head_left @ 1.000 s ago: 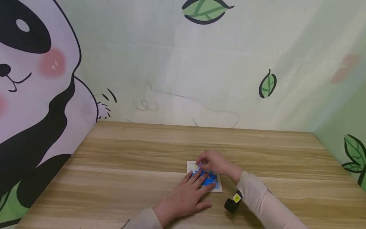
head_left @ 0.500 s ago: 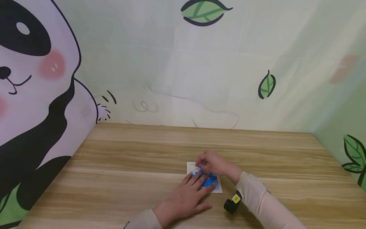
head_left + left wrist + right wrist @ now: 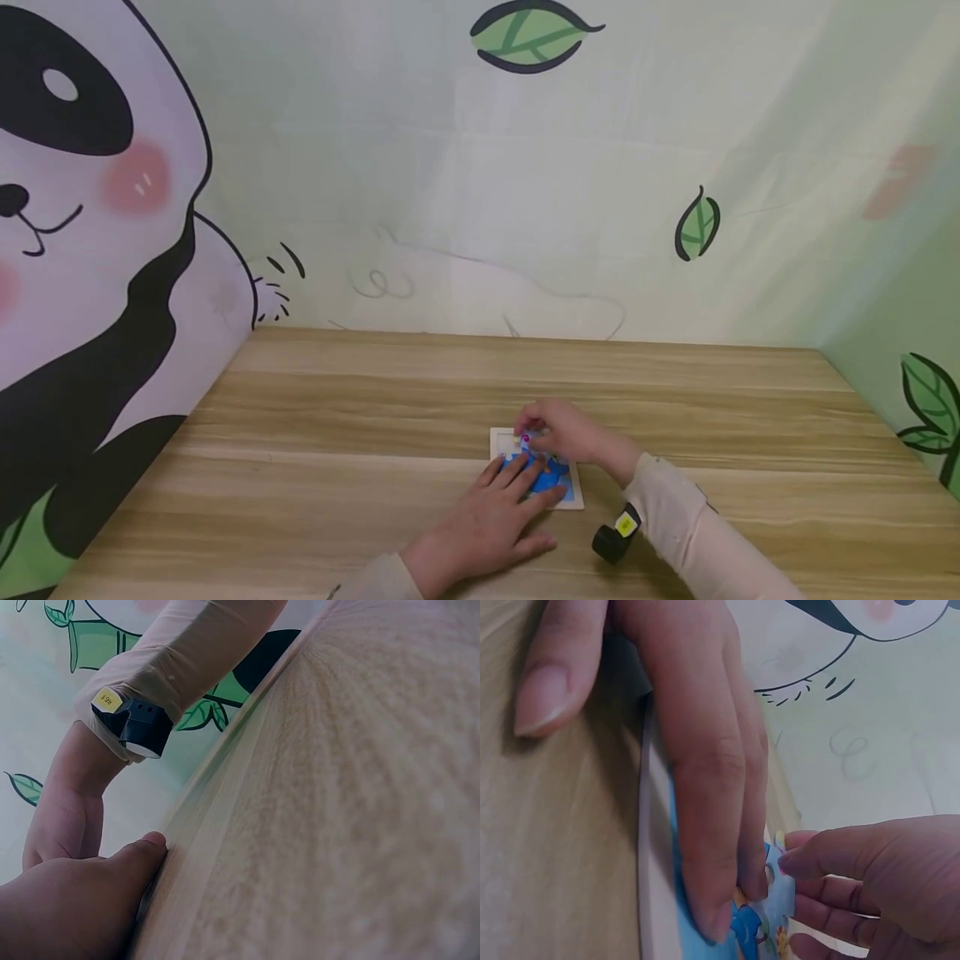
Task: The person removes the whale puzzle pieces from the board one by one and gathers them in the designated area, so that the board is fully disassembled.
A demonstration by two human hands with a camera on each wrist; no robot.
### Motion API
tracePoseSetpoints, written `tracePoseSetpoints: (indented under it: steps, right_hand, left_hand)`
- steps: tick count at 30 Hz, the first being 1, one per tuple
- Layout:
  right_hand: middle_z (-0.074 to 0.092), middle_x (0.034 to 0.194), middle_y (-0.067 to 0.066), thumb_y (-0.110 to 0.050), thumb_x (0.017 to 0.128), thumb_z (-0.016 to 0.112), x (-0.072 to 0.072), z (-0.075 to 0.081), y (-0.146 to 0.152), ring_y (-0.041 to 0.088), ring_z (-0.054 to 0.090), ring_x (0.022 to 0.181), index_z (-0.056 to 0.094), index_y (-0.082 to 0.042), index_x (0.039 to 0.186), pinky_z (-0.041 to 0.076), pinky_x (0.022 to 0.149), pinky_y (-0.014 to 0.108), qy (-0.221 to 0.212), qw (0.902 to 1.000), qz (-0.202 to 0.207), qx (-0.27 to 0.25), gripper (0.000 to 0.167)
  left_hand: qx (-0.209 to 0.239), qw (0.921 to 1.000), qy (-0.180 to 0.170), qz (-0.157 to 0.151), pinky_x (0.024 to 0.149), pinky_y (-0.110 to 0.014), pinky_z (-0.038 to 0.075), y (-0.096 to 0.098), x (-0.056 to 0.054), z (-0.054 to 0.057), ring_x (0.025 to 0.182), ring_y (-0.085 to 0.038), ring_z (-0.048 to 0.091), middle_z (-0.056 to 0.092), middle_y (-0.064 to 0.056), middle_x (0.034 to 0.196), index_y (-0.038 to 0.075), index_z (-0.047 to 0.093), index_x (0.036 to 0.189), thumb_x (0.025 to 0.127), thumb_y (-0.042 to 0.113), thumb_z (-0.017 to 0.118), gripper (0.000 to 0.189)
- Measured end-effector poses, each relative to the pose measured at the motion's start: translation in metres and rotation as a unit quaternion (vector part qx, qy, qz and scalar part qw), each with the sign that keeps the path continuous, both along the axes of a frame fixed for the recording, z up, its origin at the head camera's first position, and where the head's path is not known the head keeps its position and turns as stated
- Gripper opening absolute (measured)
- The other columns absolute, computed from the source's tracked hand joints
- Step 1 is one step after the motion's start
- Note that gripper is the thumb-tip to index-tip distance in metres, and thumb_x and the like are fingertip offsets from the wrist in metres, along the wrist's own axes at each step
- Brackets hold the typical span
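Left hand [image 3: 486, 527] spread over the puzzle [image 3: 555, 477], right hand [image 3: 567, 429] pinching a piece [image 3: 782, 892], we're apparently fitting it, alignment likely next.

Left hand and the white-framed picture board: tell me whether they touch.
Touching. The right wrist view shows the left hand with fingertips resting on the blue part of the picture board, no gap between.

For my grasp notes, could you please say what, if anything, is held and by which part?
The right hand pinches a light-blue flat puzzle piece, apparently by its edge.
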State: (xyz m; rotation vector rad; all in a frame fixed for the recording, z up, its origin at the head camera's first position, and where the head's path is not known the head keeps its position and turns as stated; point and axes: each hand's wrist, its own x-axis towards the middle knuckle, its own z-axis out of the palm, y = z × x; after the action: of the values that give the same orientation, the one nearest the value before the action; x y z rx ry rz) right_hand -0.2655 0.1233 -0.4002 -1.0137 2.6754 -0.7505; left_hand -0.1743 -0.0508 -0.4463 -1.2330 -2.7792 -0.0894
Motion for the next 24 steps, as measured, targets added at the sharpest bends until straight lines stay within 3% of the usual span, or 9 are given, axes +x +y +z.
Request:
tracePoseSetpoints:
  steps: [8, 24]
  right_hand:
    - [0.069, 0.105, 0.009, -0.002, 0.088, 0.063, 0.001, -0.007, 0.006, 0.022, 0.065, 0.099, 0.065, -0.002, 0.109, 0.054, 0.088, 0.038, 0.004, 0.9993, -0.018, -0.032, 0.021]
    - [0.069, 0.096, 0.006, -0.003, 0.089, 0.064, 0.004, -0.012, 0.013, 0.017, 0.063, 0.089, 0.069, -0.003, 0.101, 0.055, 0.082, 0.033, 0.007, 0.9929, -0.075, -0.092, 0.014]
  left_hand:
    - [-0.005, 0.9999, -0.008, 0.004, 0.116, -0.051, 0.029, 0.001, 0.000, -0.001, 0.146, -0.027, 0.028, 0.031, -0.006, 0.157, 0.033, 0.034, 0.149, 0.098, 0.060, 0.031, 0.058]
    - [-0.004, 1.0000, -0.002, 0.002, 0.116, -0.051, 0.029, 0.002, 0.000, 0.000, 0.146, -0.028, 0.029, 0.031, -0.008, 0.157, 0.032, 0.035, 0.149, 0.098, 0.060, 0.030, 0.058]
